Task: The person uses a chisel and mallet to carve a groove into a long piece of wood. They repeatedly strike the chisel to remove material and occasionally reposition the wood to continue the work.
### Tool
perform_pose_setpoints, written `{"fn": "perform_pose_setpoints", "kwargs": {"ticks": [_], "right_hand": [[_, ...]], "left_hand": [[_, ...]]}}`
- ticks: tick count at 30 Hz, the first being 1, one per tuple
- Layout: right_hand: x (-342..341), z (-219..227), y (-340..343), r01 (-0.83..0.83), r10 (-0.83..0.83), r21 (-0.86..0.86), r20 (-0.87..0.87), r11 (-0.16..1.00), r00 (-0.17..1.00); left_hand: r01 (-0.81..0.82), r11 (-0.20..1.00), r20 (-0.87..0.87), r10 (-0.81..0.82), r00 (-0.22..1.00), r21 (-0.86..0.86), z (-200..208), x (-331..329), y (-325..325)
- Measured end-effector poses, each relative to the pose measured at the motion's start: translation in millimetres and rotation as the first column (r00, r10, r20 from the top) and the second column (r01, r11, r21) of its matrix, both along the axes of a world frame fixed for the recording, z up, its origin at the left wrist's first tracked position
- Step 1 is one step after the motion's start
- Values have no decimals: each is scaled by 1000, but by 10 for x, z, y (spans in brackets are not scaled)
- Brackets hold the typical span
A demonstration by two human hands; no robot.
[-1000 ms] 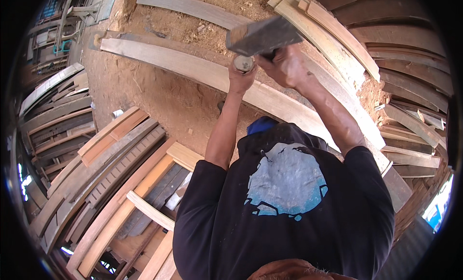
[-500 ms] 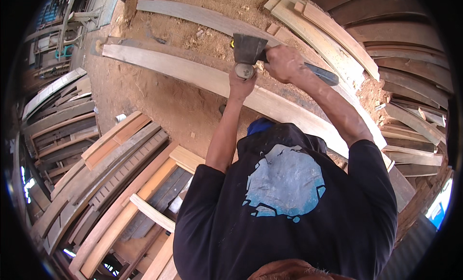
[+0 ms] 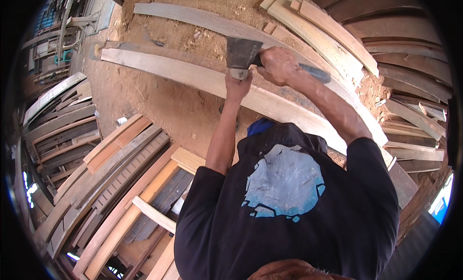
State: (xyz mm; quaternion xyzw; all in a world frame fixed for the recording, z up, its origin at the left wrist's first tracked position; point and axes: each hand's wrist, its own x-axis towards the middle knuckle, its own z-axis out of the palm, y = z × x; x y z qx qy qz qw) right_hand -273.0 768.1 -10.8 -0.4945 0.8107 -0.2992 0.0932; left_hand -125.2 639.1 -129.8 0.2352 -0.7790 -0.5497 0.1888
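Observation:
Fingers wrapped round the dark handle close to its head, my right hand grips a broad-bladed hatchet. The rest of the handle sticks out to the right behind my wrist. Just below the blade, my left hand is closed on a pale, round-ended piece, whose kind I cannot make out. The hatchet's lower edge covers the top of this piece; whether they touch I cannot tell. Both hands are above a long pale board that crosses from the upper left to the lower right.
Another long board lies farther off on the sawdust-strewn ground. Stacked planks lie at the far right. On the left are piled timbers and a wooden frame. More dark boards line the right side.
The hatchet has shifted slightly left and down, now covering the upper part of the round-ended piece. Both hands have moved a little left with their grips kept.

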Motion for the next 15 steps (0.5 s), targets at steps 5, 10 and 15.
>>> {"fn": "perform_pose_setpoints", "kwargs": {"ticks": [5, 10, 15], "right_hand": [[-14, 209, -7, 43, -31, -30, 320, 999, 947], [27, 66, 35, -97, 49, 324, 155, 941, 987], [-38, 385, 64, 15, -117, 238, 419, 971, 900]], "left_hand": [[-37, 998, -114, 42, 993, 47, 66, 71, 70], [59, 995, 46, -56, 997, -84, -119, 111, -16], [-61, 998, -99, 62, 993, 17, -141, 69, -32]]}}
